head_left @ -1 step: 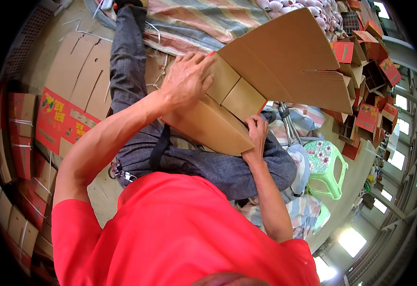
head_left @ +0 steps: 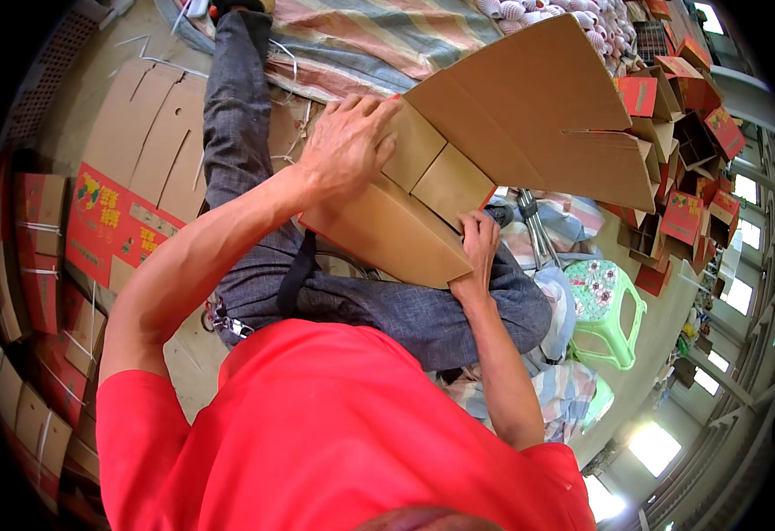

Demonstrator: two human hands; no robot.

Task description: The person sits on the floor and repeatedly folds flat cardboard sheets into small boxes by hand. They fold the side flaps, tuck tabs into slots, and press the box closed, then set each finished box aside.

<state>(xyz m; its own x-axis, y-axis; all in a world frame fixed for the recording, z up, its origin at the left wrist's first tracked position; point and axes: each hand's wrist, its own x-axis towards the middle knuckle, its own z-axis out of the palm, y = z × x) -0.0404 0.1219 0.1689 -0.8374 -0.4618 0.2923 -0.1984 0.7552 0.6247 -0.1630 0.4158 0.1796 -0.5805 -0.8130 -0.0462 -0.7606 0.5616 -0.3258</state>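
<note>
a cardboard box is held at the frame's centre, its left edge gripped by the left hand, its lower right corner by the right hand. it is likely light, stiff yet creasable, best held by folded edges.

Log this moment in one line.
left hand: on cardboard box, left side; right hand: holding its right end; box: open; nearby: green stool

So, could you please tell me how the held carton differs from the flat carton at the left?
The held carton is opened into a box shape, while the flat carton lies flattened. The held carton shows mainly plain brown faces; the flat carton shows a red printed band. Both are brown cardboard with flaps.
</note>
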